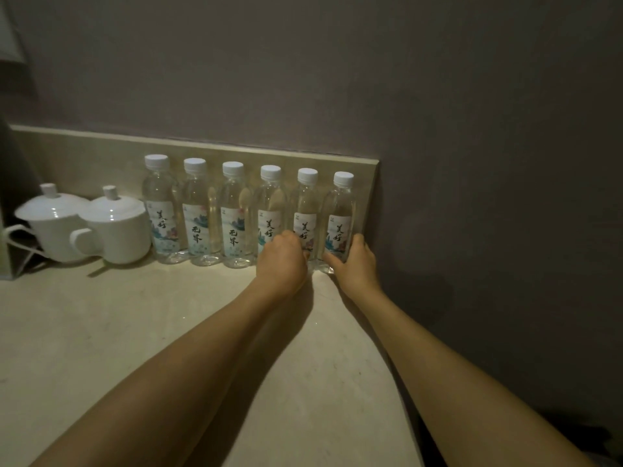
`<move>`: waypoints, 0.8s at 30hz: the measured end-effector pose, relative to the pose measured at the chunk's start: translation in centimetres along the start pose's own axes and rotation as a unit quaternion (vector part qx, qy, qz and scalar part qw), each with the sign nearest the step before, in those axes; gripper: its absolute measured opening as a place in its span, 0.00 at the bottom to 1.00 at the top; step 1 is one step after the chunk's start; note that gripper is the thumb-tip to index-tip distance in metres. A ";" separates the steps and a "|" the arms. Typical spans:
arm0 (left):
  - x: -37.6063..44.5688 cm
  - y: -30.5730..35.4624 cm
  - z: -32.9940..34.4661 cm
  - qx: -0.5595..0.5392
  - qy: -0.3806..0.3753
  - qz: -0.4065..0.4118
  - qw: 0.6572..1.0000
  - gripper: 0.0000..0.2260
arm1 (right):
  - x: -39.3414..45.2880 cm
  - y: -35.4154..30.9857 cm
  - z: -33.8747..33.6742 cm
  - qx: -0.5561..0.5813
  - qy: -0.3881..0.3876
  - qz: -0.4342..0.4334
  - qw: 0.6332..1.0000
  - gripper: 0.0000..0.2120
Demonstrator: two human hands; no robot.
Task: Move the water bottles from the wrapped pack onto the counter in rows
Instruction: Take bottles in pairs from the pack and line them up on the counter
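Observation:
Several clear water bottles with white caps and printed labels stand upright in one row against the tiled backsplash on the pale counter (135, 332). My right hand (354, 264) grips the lower part of the rightmost bottle (340, 210), thumb in front and fingers on its right side. My left hand (281, 264) is curled around the base of the neighbouring bottle (305, 203), and also covers the foot of the bottle (269, 200) to its left. The leftmost bottle (158, 203) stands beside the cups. No wrapped pack is in view.
Two white lidded cups (114, 227) (50, 220) stand left of the row. A dark object with a white cord (13, 237) sits at the far left edge. The counter ends at the dark wall (472, 163) just right of the last bottle.

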State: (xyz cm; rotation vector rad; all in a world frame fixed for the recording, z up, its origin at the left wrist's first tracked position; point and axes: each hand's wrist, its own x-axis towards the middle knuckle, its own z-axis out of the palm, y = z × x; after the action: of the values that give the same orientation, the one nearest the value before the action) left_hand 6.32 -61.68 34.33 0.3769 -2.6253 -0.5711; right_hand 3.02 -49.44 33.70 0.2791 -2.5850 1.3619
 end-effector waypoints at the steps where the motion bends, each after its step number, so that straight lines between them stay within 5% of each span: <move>1: 0.0 -0.2 -0.1 -0.004 -0.008 0.004 1.000 0.09 | 0.0 -0.1 -0.1 0.000 -0.003 0.005 1.000 0.23; 10: -1.5 -1.0 -1.0 -0.057 -0.038 0.025 0.997 0.09 | -1.6 -0.6 -0.5 0.011 0.002 0.012 1.000 0.26; 17: -3.0 1.4 -1.0 -0.156 -0.044 0.054 0.985 0.12 | -3.7 -0.8 -2.6 0.041 0.070 0.009 0.997 0.18; 24: -5.3 3.7 -0.3 -0.141 -0.078 0.043 0.986 0.13 | -5.8 2.6 -6.1 0.018 0.100 0.005 0.995 0.13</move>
State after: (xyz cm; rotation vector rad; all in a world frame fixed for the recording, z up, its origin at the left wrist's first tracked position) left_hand 10.42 -56.73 34.40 0.1336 -2.6393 -0.9609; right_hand 8.46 -42.52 33.45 0.1285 -2.4033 1.3668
